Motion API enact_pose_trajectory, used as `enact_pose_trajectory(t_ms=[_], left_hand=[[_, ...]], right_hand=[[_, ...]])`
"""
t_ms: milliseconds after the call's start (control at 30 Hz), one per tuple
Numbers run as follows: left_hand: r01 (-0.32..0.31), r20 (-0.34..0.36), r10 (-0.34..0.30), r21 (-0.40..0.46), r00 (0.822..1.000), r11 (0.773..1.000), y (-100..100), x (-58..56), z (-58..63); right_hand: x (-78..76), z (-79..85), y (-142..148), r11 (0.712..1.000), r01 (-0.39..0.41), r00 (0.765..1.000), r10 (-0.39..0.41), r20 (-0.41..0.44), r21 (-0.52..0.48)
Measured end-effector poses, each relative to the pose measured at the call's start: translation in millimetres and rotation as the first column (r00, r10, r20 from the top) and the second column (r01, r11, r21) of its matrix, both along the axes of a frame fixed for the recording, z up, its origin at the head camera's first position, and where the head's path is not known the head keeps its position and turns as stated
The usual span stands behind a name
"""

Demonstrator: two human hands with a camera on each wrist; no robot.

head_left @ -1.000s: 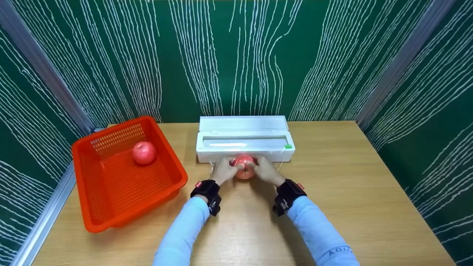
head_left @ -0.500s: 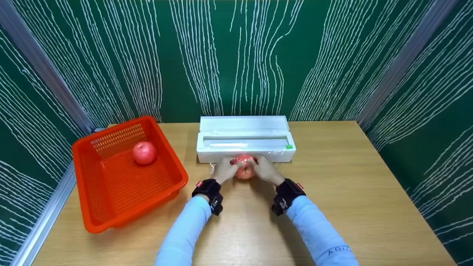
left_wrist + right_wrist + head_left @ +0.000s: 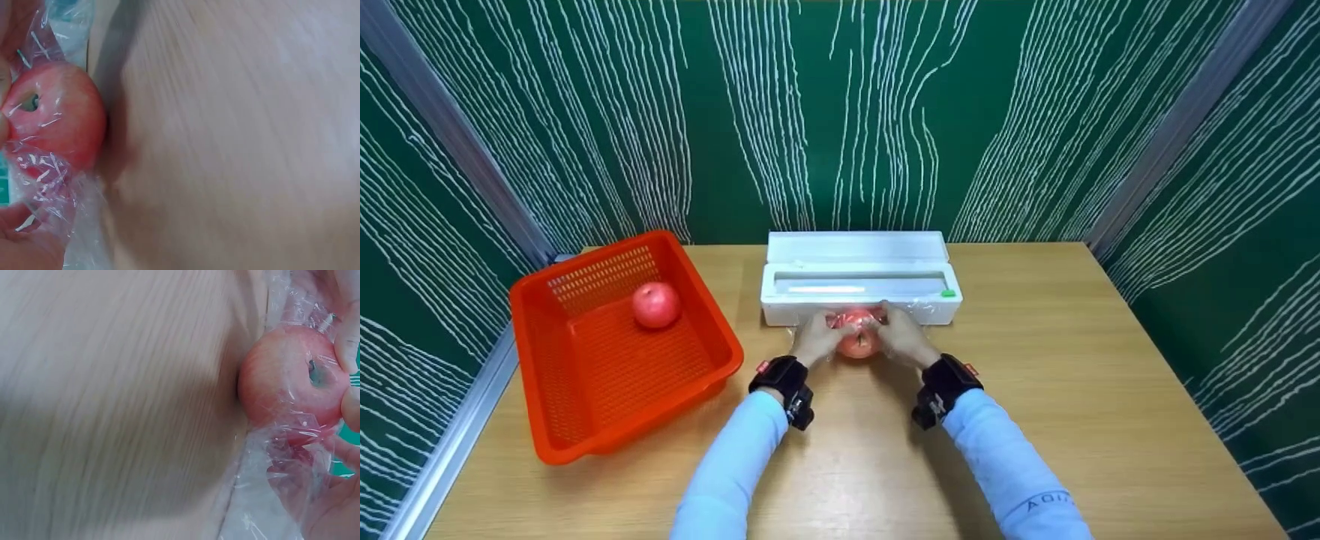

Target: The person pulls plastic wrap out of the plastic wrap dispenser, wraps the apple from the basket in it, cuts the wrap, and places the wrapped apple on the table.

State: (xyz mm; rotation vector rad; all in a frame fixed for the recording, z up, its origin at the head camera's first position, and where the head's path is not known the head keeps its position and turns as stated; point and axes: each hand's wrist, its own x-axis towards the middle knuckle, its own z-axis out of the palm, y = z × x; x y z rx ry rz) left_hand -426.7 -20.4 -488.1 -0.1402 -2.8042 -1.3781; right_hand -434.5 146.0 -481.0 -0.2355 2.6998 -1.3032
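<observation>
Probably to snug clear plastic film [image 3: 261,467], left hand [image 3: 816,339] and right hand [image 3: 906,337], half-curled, grip round red apple [image 3: 859,345] from both sides, near side of open white box [image 3: 810,301].

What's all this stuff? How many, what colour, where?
table: 1, tan, underneath
walls: 3, green, back and sides
posts: 2, grey, corners
rail: 1, silver, far left
basket: 1, orange, table's left
box: 1, white, far middle
clip: 1, green, box's right end
apple: 1, red, in basket
second apple: 1, red, before box
film: can't count, clear, over second apple
left hand: 1, bare, at second apple
right hand: 1, bare, at second apple
straps: 2, black, below hands
sleeves: 2, blue, below straps
</observation>
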Motion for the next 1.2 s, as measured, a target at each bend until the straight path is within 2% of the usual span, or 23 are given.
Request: enact_pose_trajectory(t_ms=[67,133,200,300,333,400,533,600,700,833,900,1033,1100,1200], left_hand=[[0.022,-0.065,-0.028,-0.082,0.997,0.996,-1,1.8,3.2],[0.042,-0.159,-0.073,-0.192,0.984,0.981,0,4.7,4.8],[0.07,-0.247,-0.143,-0.28,0.959,0.957,2,8.1,5.8],[0.108,-0.346,-0.246,-0.373,0.905,0.921,7,10.6,5.9],[0.107,-0.365,-0.267,-0.402,0.892,0.909,8,10.6,5.7],[0.095,-0.376,-0.284,-0.448,0.882,0.889,10,9.5,5.1],[0.06,-0.377,-0.283,-0.506,0.882,0.86,11,4.9,6.3],[0.053,-0.386,-0.295,-0.529,0.874,0.847,11,2.5,8.9],[0.051,-0.395,-0.32,-0.559,0.861,0.828,11,-0.4,14.3],[0.065,-0.365,-0.336,-0.589,0.868,0.806,8,-2.3,19.1],[0.072,-0.345,-0.331,-0.589,0.878,0.805,6,-2.2,20.3],[0.093,-0.316,-0.324,-0.572,0.892,0.815,3,-0.2,23.0],[0.112,-0.303,-0.334,-0.569,0.892,0.815,4,1.8,25.4],[0.136,-0.285,-0.355,-0.577,0.89,0.806,6,5.4,28.0]], right_hand=[[0.3,0.5,0,1.0,0.0,1.0,0.0,0.007,0.01],[1.3,-0.1,0,1.0,0.001,0.999,0.0,0.055,-0.026],[2.3,-1.0,1,0.997,0.023,0.992,-0.014,0.122,-0.075],[3.1,-2.0,2,0.986,0.065,0.981,-0.035,0.192,-0.153],[3.1,-1.8,2,0.985,0.067,0.981,-0.036,0.19,-0.16],[2.1,-1.1,1,0.987,0.044,0.988,-0.021,0.15,-0.153],[-0.6,0.4,1,0.996,-0.036,0.999,0.039,0.028,-0.084],[-1.8,0.8,2,0.996,-0.057,0.998,0.057,0.006,-0.073],[-1.7,1.4,4,0.997,-0.051,0.999,0.051,-0.012,-0.065],[2.1,3.1,13,1.0,-0.021,0.996,0.021,-0.089,0.004],[3.6,4.4,21,0.999,-0.015,0.984,0.024,-0.178,0.051],[2.2,8.3,47,0.998,-0.001,0.941,0.019,-0.337,0.055],[-0.4,12.1,64,0.999,0.019,0.929,-0.004,-0.37,0.038],[-6.7,18.7,89,0.997,0.078,0.924,-0.064,-0.377,0.022]])
